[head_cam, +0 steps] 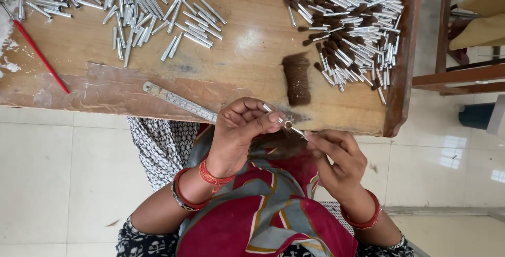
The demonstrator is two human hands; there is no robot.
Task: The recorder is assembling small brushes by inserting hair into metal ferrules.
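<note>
We are pinching a silver tube (277, 116) between left hand (239, 133) and right hand (336, 159); a bristle bundle (297, 78) is lying on the surface (247, 31) at twelve o'clock.

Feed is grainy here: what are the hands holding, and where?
Left hand pinches a metal tube near its middle; right hand grips a thin pin at its end.

**Counts on the bench**

I count two piles of silver tubes: one bare pile (131, 4) and one bristle-tipped pile (352, 20), each too many to number. I also see one brown bristle bundle (297, 78), one steel ruler (181, 102) and one red stick (39, 54).
</note>
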